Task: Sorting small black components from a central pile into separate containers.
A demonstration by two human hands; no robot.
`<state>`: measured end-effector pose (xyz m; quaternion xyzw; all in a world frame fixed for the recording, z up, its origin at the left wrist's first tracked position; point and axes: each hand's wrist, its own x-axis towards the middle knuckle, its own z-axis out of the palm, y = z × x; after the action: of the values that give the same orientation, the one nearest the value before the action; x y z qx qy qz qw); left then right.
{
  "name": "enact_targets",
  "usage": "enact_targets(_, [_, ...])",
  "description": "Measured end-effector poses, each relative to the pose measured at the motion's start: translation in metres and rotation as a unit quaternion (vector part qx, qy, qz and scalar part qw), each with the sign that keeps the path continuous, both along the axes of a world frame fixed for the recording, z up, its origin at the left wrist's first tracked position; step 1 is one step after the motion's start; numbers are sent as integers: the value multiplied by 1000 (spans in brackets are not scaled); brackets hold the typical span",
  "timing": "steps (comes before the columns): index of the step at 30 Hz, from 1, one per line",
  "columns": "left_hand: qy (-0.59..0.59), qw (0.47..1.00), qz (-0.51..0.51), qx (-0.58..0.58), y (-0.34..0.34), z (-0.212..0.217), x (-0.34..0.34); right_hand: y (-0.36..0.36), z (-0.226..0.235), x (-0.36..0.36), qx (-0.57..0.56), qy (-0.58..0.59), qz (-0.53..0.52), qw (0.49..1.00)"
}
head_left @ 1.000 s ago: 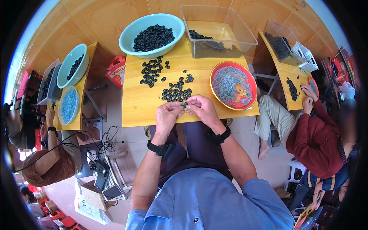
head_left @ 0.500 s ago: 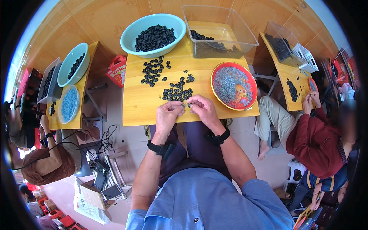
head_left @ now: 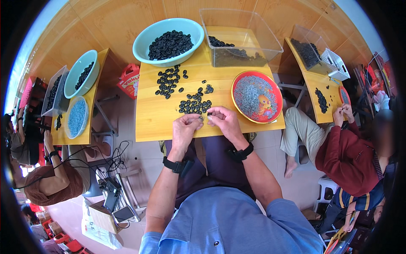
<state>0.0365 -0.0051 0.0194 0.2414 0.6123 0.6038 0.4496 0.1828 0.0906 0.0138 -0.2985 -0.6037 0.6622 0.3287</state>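
Ring: a small black ring (head_left: 208, 114) sits at the near edge of the ring pile (head_left: 195, 103) on the surface (head_left: 156, 118).
Handling: likely light, stiff and easy to drop; best pinched by its rim.
Left hand (head_left: 186, 129): fingers together, on what I cannot tell.
Right hand (head_left: 225, 120): fingers clamped on the ring.
Change: both hands sit nearly as before, just nearer the pile.

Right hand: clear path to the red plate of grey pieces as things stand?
Probably yes. The right hand is at the table's near edge, the red plate just to its right on the same tabletop, nothing standing between them.
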Motion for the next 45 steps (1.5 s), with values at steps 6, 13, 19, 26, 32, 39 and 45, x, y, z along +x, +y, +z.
enact_targets(6, [-13, 1000, 7, 6, 0, 1, 1, -1, 1, -1, -27, -10, -14, 999])
enact_targets(13, [-18, 1000, 4, 3, 0, 0, 0, 5, 4, -3, -59, -41, 7, 997])
enact_targets(19, [-8, 1000, 2, 3, 1, -1, 0, 6, 9, -3, -56, -68, 35, 995])
enact_targets(26, [-3, 1000, 7, -1, 1, -2, 2, 7, -1, 0, -8, -53, 45, 998])
enact_targets(32, [21, 1000, 9, -21, 2, 2, 3, 7, -2, -1, -38, -44, 25, 998])
enact_targets(39, [18, 1000, 11, -20, 1, -2, 1, 4, 1, -1, -33, -42, 21, 998])
enact_targets(45, [23, 1000, 5, -20, 1, 0, 2, 1, -2, -1, -5, -56, 16, 998])
